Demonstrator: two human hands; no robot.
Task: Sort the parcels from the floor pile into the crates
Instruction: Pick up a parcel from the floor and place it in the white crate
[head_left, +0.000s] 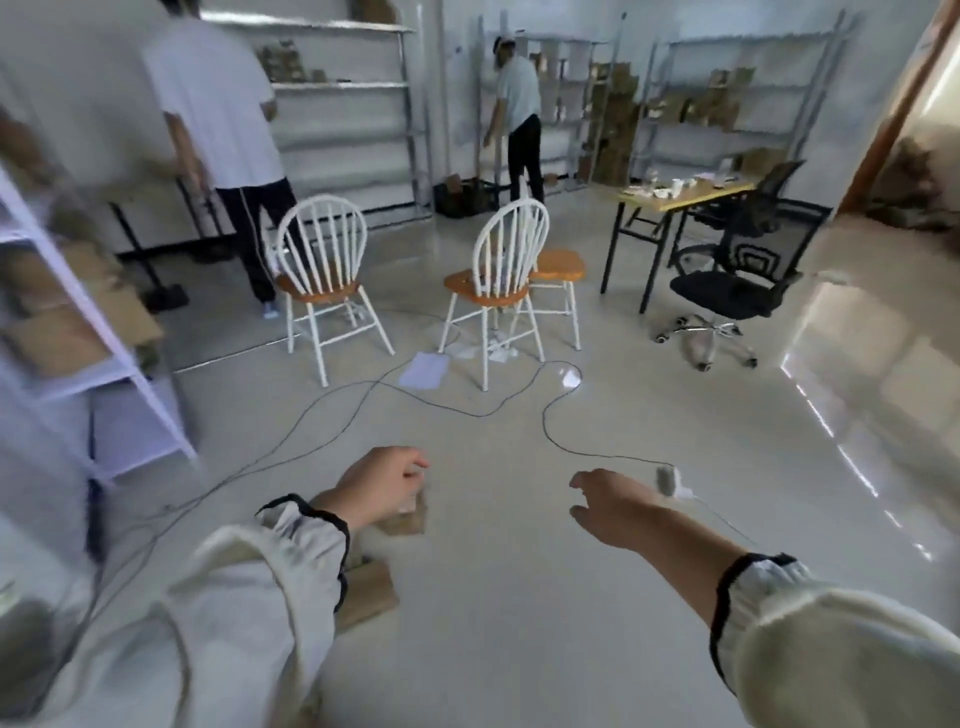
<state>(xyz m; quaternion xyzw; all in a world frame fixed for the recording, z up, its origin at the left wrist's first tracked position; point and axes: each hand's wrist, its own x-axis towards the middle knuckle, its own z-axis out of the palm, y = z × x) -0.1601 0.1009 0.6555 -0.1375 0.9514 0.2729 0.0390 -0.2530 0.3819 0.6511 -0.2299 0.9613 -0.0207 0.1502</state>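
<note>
My left hand (379, 486) is held out low in front of me, its fingers curled round the top of a small brown cardboard parcel (410, 519). A second, flatter brown parcel (371, 592) shows below my left sleeve, partly hidden by it. Out to the right, my right hand (615, 512) holds nothing, with thumb and fingers spread loosely above the floor. Far back by the shelving stands a dark crate (460, 200) with boxes in it. The picture is blurred by motion.
Black cables (332, 402) snake over the glossy floor, ending at a small white plug (668, 480) near my right hand. Three white chairs (498, 275), a desk (675, 195), an office chair (737, 280), a shelf rack (78, 322) at left and two people (223, 119) stand ahead.
</note>
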